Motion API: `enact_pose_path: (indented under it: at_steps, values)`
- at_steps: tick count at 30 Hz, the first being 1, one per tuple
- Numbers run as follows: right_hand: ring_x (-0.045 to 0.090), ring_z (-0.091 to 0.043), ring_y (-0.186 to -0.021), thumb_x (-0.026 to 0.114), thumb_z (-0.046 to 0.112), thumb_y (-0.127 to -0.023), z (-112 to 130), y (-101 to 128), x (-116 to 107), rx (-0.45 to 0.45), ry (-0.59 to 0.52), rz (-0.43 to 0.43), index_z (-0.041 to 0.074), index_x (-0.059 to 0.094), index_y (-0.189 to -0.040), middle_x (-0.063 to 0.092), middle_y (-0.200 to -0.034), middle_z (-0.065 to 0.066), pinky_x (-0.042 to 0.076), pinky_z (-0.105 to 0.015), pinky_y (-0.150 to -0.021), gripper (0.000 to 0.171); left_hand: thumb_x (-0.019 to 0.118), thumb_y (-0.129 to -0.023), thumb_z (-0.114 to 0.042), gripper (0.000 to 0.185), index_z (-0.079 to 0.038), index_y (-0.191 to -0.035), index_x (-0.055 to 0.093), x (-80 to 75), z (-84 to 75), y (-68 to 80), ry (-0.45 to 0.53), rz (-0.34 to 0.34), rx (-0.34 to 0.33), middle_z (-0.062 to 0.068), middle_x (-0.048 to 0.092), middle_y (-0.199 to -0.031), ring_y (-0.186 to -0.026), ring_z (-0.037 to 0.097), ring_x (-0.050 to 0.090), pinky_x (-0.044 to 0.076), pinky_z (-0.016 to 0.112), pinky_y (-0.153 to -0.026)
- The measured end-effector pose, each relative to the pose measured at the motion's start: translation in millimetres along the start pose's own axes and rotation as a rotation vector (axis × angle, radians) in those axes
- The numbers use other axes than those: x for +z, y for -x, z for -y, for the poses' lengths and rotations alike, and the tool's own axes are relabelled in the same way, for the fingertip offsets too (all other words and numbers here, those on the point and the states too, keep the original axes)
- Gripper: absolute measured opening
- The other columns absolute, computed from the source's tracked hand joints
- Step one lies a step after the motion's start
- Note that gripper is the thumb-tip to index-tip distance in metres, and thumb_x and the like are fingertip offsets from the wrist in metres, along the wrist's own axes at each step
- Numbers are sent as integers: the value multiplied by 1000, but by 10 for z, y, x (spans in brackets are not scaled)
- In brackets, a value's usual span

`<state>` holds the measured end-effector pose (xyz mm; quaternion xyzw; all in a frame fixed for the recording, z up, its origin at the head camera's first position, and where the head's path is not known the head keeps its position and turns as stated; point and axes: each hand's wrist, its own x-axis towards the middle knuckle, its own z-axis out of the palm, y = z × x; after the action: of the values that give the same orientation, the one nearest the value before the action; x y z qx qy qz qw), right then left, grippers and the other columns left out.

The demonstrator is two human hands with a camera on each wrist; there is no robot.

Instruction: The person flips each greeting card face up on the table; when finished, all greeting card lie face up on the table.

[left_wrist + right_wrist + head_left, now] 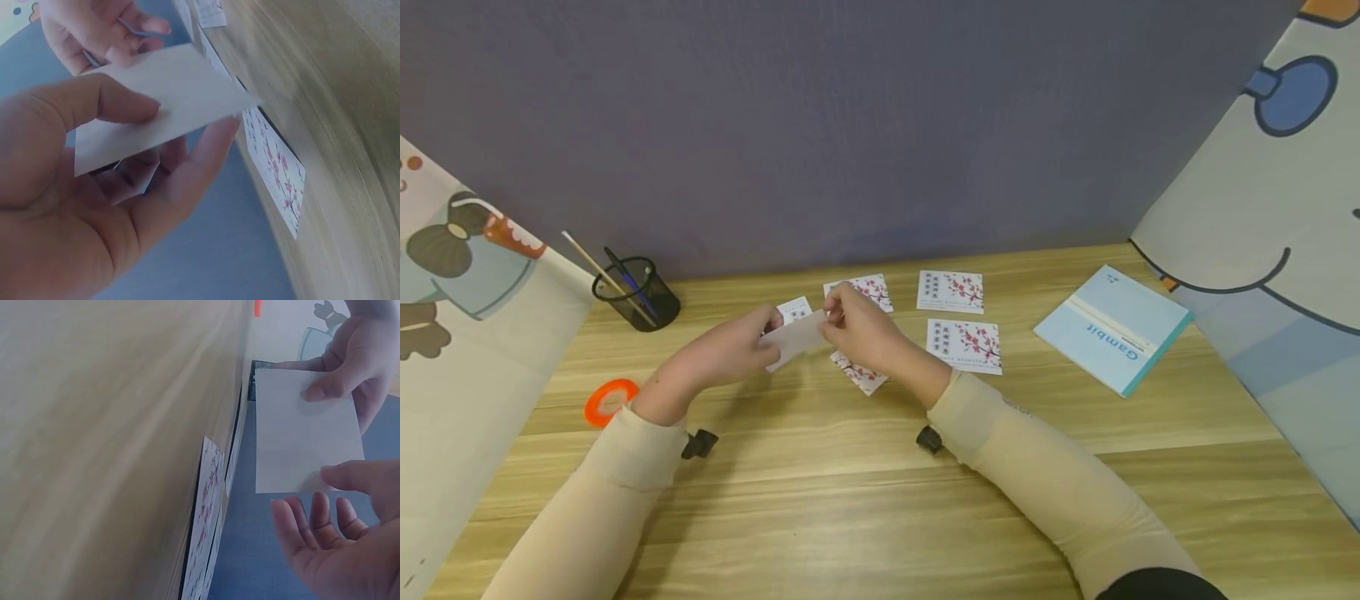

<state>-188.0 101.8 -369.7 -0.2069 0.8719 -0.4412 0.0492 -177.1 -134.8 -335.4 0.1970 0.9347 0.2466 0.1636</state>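
Both hands (737,346) (857,329) pinch 1 white card (796,337) (grip closed) | pen cup (638,293): 2 pens

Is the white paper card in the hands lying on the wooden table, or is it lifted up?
Lifted. The white paper card is pinched between the left hand and right hand, above the wooden table.

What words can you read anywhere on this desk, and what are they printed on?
"Gambit": on the light blue booklet, along its white stripe.
Small print beside that word on the booklet: too small to read.
Rows of characters on the blossom cards: too small to read.
White paper held by the left hand and right hand: no text visible.
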Motion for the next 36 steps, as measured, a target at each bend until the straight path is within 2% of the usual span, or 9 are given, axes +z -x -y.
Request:
enact_pose_path:
  at_steps: [3,6,12,15,20,24,29,32,36]
  values:
    - [68,-23,-107,65,17,-106,-1,-11,-7,11,-26,-21,7,56,-125,68,-120,-10,59,-33,-91,23,57,-99,-7,17,-4,-114,52,17,-33,-1,-50,-56,-7,13,63,-100,-77,21,56,47,33,-65]
    - [69,-23,-106,64,19,-107,-6,-17,-17,30,-52,-38,7,58,-126,69,-122,-9,60,-34,-90,24,59,-98,-6,14,-3,-110,54,47,-68,-4,-102,-124,-6,11,60,-94,-72,19,52,44,32,-61]
    - [67,-23,-115,58,27,-110,-14,-7,-49,105,-130,-55,12,62,-135,68,-131,-6,59,-39,-93,29,67,-91,-6,15,-1,-101,56,102,-140,9,-262,-316,41,13,60,-94,-78,24,54,46,38,-67]
    - [68,-27,-117,51,37,-113,-18,-9,-61,143,-192,-21,14,63,-136,69,-134,-8,60,-42,-90,35,70,-90,-6,17,-1,-97,55,118,-169,18,-315,-381,54,14,59,-93,-80,28,54,48,42,-70]
    - [66,-43,-127,42,42,-116,-13,-66,-71,191,-480,95,0,60,-143,66,-141,-20,64,-41,-96,53,72,-90,-6,19,-1,-94,54,142,-196,23,-384,-447,81,14,57,-89,-80,31,54,48,45,-73]
    - [70,-40,-118,43,44,-115,-1,-110,-70,276,-707,167,-3,58,-144,69,-133,-19,66,-33,-86,57,74,-90,-7,21,0,-94,54,170,-196,15,-437,-475,99,15,57,-89,-81,33,54,49,47,-75]
    - [70,-21,-93,49,42,-114,11,-132,-70,375,-840,177,3,56,-147,67,-136,-21,64,-27,-78,51,75,-89,-7,24,2,-96,54,230,-229,22,-500,-509,133,19,59,-94,-87,38,55,50,51,-83]
    - [69,-20,-91,54,37,-113,14,-138,-77,410,-903,161,2,49,-151,57,-144,-26,64,-25,-76,52,78,-88,-6,27,3,-97,54,267,-257,27,-535,-545,162,21,60,-96,-88,41,55,50,52,-84]
    - [65,-23,-98,58,24,-111,3,-144,-83,419,-974,139,-3,41,-157,49,-146,-20,62,-22,-76,56,83,-86,-8,33,4,-97,55,305,-258,33,-592,-590,218,21,60,-95,-86,41,54,49,50,-82]
